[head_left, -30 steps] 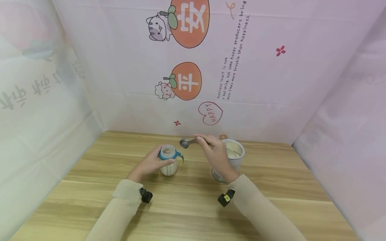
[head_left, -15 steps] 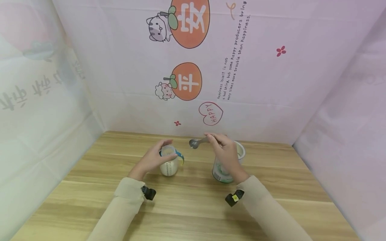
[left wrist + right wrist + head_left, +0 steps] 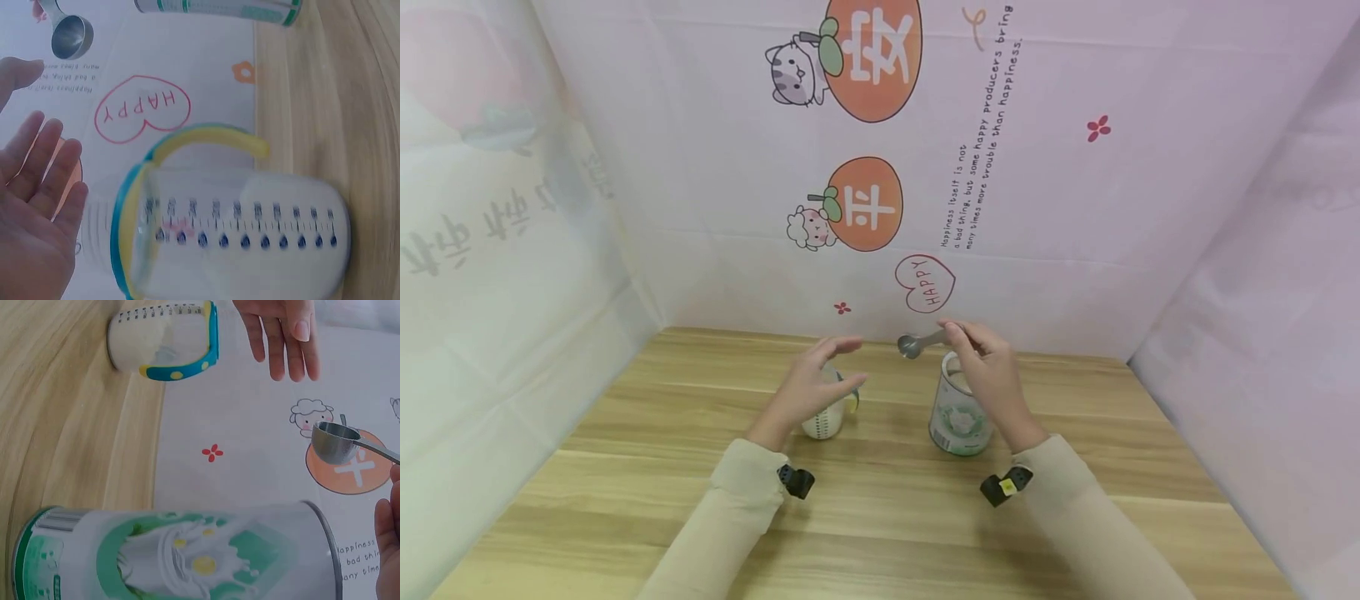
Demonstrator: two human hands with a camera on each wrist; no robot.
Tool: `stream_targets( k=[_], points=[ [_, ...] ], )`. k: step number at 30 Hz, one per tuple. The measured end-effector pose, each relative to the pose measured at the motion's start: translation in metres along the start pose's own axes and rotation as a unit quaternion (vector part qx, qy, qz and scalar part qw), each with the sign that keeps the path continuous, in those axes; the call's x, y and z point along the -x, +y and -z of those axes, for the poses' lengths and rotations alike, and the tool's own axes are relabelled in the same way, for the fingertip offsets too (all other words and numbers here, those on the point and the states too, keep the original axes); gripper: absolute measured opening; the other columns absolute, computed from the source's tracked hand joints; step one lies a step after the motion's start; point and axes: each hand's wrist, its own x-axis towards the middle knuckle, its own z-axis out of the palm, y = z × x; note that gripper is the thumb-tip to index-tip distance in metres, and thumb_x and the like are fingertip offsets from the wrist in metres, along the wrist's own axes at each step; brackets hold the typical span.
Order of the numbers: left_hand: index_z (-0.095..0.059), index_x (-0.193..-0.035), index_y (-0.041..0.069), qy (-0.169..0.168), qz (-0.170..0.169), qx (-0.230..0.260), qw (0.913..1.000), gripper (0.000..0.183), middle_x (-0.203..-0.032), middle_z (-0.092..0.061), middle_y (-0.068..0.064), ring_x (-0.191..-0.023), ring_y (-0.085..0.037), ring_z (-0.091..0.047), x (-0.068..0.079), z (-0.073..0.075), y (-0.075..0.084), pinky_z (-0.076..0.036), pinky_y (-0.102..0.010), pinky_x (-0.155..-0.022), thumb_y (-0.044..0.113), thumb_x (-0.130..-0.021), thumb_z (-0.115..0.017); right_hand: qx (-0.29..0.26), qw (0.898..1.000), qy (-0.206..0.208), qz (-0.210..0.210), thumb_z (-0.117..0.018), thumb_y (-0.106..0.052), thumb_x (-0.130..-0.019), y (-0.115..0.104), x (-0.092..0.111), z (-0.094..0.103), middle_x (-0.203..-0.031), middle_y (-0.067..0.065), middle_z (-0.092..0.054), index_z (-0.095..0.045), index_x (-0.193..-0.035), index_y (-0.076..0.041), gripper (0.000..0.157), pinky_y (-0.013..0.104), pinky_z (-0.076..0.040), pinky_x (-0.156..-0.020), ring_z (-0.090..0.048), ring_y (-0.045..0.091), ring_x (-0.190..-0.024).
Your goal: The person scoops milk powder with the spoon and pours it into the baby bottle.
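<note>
My left hand [image 3: 805, 390] hovers with fingers spread above a baby bottle [image 3: 823, 423], holding nothing. In the left wrist view the bottle [image 3: 250, 237] stands apart from the hand; it has a blue and yellow handle, printed measure marks and whitish contents. Pinched by its handle in my right hand [image 3: 997, 379] is a metal measuring spoon [image 3: 911, 346], raised beside the rim of a tall milk powder can [image 3: 958, 425]. The spoon's bowl [image 3: 333, 445] faces upward in the right wrist view. My right hand covers part of the can's open top.
Both containers stand on a wooden table [image 3: 880, 525], with a gap between them. A printed cloth wall [image 3: 1037, 192] rises behind the table's far edge, and pale cloth hangs on both sides. Each wrist wears a small black camera [image 3: 1006, 486].
My left hand has let go of the bottle and moved up and right from it. Carrying the spoon, my right hand has shifted right and slightly up, towards the can.
</note>
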Motion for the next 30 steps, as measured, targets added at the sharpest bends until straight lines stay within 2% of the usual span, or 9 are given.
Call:
stream_targets(
  k=[3, 7, 12, 16, 22, 26, 30],
  points=[
    [-0.056, -0.141, 0.013, -0.012, -0.017, 0.003, 0.9998, 0.055, -0.137, -0.058, 0.004, -0.129, -0.016, -0.050, -0.004, -0.009, 0.004, -0.039, -0.042, -0.109, 0.027, -0.091, -0.076, -0.004, 1.000, 0.004, -0.008, -0.058, -0.022, -0.104, 0.002, 0.000, 0.008, -0.106, 0.009, -0.072, -0.074, -0.116, -0.006, 0.025, 0.018, -0.053, -0.078, -0.068, 0.023, -0.091],
    [-0.054, -0.142, 0.011, -0.031, -0.019, 0.023, 0.9991, 0.058, -0.138, -0.057, 0.001, -0.130, -0.018, -0.050, -0.008, -0.022, 0.010, -0.038, -0.042, -0.110, 0.030, -0.091, -0.076, 0.001, 1.000, 0.015, -0.003, -0.058, -0.022, -0.104, 0.005, 0.000, 0.017, -0.109, 0.011, -0.072, -0.073, -0.115, -0.005, 0.026, 0.019, -0.053, -0.081, -0.068, 0.019, -0.093],
    [-0.051, -0.144, 0.015, -0.061, 0.017, 0.059, 0.9963, 0.064, -0.142, -0.053, 0.003, -0.133, -0.016, -0.046, -0.014, -0.041, 0.015, -0.033, -0.037, -0.113, 0.031, -0.089, -0.079, 0.024, 0.999, 0.031, 0.003, -0.059, -0.021, -0.103, 0.008, 0.000, 0.026, -0.105, 0.010, -0.073, -0.074, -0.113, -0.004, 0.025, 0.016, -0.053, -0.077, -0.068, 0.021, -0.088],
    [-0.047, -0.148, 0.016, -0.082, 0.042, 0.074, 0.9930, 0.071, -0.146, -0.049, 0.006, -0.136, -0.015, -0.042, -0.019, -0.056, 0.016, -0.031, -0.035, -0.114, 0.035, -0.087, -0.080, 0.025, 0.999, 0.034, -0.001, -0.058, -0.017, -0.104, 0.012, 0.001, 0.034, -0.106, 0.015, -0.072, -0.074, -0.114, -0.002, 0.024, 0.015, -0.053, -0.076, -0.068, 0.013, -0.086],
    [-0.039, -0.153, 0.022, -0.091, 0.057, 0.063, 0.9922, 0.086, -0.153, -0.041, 0.007, -0.140, -0.018, -0.037, -0.024, -0.080, 0.021, -0.031, -0.046, -0.114, 0.048, -0.082, -0.081, 0.042, 0.997, 0.063, -0.017, -0.056, -0.012, -0.104, 0.016, 0.003, 0.047, -0.102, 0.017, -0.072, -0.074, -0.110, 0.002, 0.023, 0.011, -0.050, -0.072, -0.063, -0.001, -0.081],
    [-0.032, -0.156, 0.023, -0.103, 0.072, 0.061, 0.9902, 0.096, -0.156, -0.036, 0.008, -0.143, -0.017, -0.033, -0.026, -0.095, 0.024, -0.030, -0.047, -0.114, 0.056, -0.080, -0.080, 0.052, 0.996, 0.068, -0.022, -0.055, -0.010, -0.104, 0.023, 0.007, 0.053, -0.093, 0.017, -0.072, -0.074, -0.107, 0.004, 0.023, 0.010, -0.047, -0.065, -0.059, 0.002, -0.073],
    [-0.028, -0.158, 0.023, -0.114, 0.083, 0.069, 0.9877, 0.101, -0.158, -0.033, 0.008, -0.144, -0.017, -0.031, -0.029, -0.108, 0.027, -0.028, -0.048, -0.115, 0.057, -0.079, -0.080, 0.062, 0.996, 0.051, -0.043, -0.056, -0.019, -0.105, 0.033, 0.012, 0.057, -0.091, 0.012, -0.073, -0.075, -0.108, -0.001, 0.026, 0.012, -0.046, -0.061, -0.060, 0.008, -0.070]
  ],
)
